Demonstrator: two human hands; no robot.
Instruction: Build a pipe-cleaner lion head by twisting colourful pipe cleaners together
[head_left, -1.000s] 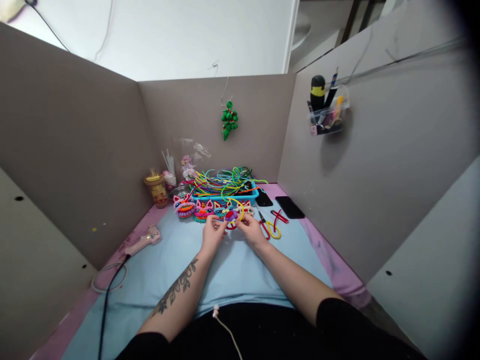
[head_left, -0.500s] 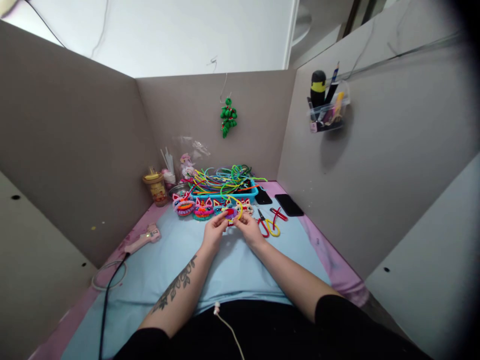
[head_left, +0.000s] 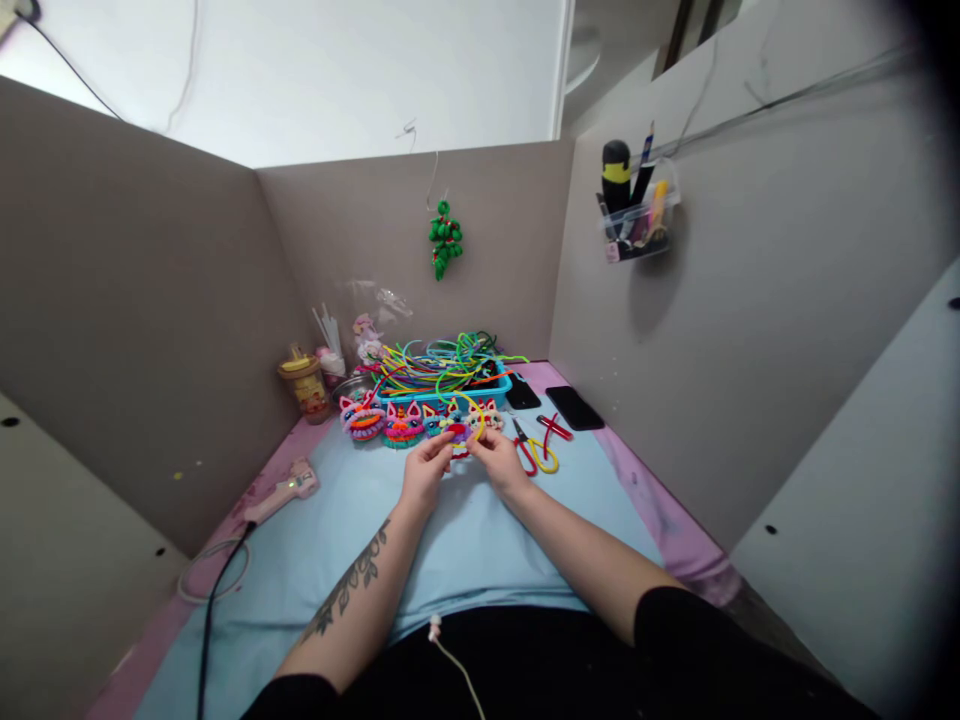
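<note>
My left hand [head_left: 424, 474] pinches the left side of a small red and purple pipe-cleaner piece [head_left: 457, 431]. My right hand [head_left: 500, 466] closes its fingertips on the right side, where a yellow pipe cleaner [head_left: 481, 412] arcs up out of the piece and bends over to the left. Both hands are raised over the blue cloth, close together, and the fingers hide part of the work. Just behind them stand several fuzzy animal heads made of pipe cleaners, among them a pink one [head_left: 403, 424] and a pink-eared one with an orange mouth [head_left: 363, 417].
A blue basket [head_left: 405, 400] heaped with coloured pipe cleaners stands at the back. On the right lie scissors [head_left: 545, 456], a red-handled tool [head_left: 556, 428] and a black phone [head_left: 574, 408]. A pink glue gun [head_left: 285, 491] with its cord and a drink cup [head_left: 305, 388] are left.
The head view has turned slightly, shifting the background a little left. Both hands keep their hold on the piece, with hardly any movement of the fingers or the yellow pipe cleaner.
</note>
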